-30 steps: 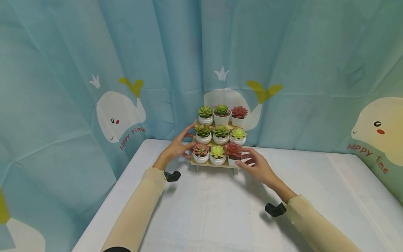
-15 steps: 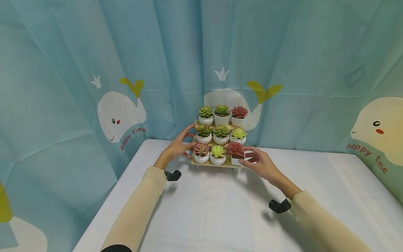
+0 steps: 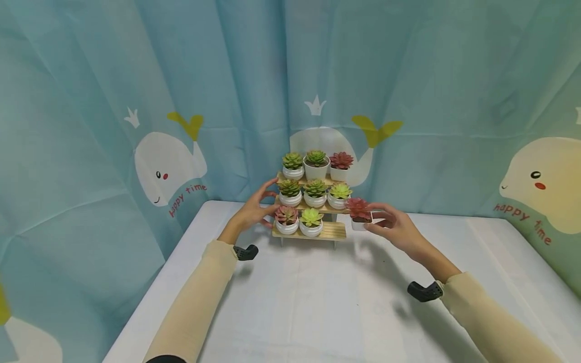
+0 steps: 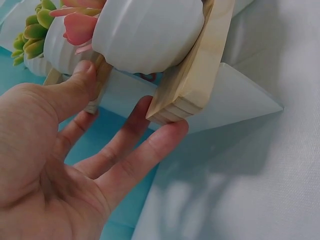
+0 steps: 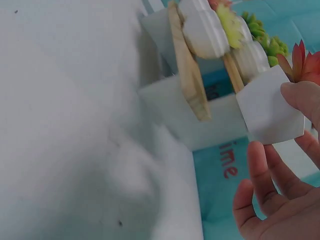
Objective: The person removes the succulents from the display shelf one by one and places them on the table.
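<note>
My right hand (image 3: 395, 229) pinches a small potted succulent, its red rosette (image 3: 357, 208) above a square white pot (image 5: 272, 107). The pot is off the table, just right of a tiered wooden plant stand (image 3: 333, 231). My left hand (image 3: 248, 214) touches the stand's left side with spread fingers; in the left wrist view, the fingertips (image 4: 172, 132) meet the end of the lowest plank. On that plank sit a pink succulent (image 3: 286, 215) and a lime-green succulent (image 3: 310, 218), with bare wood at its right end. Several more potted succulents (image 3: 315, 188) fill the upper two tiers.
A white cloth (image 3: 313, 302) covers the table. Behind it hangs a blue curtain (image 3: 245, 75) printed with whales, close to the back of the stand. A dark wrist device (image 3: 425, 291) sits on the right forearm, and another one (image 3: 246, 252) on the left.
My right hand has lifted the red succulent from the right end of the lowest plank and moved it rightward, baring the wood there. The left hand has stayed at the stand.
</note>
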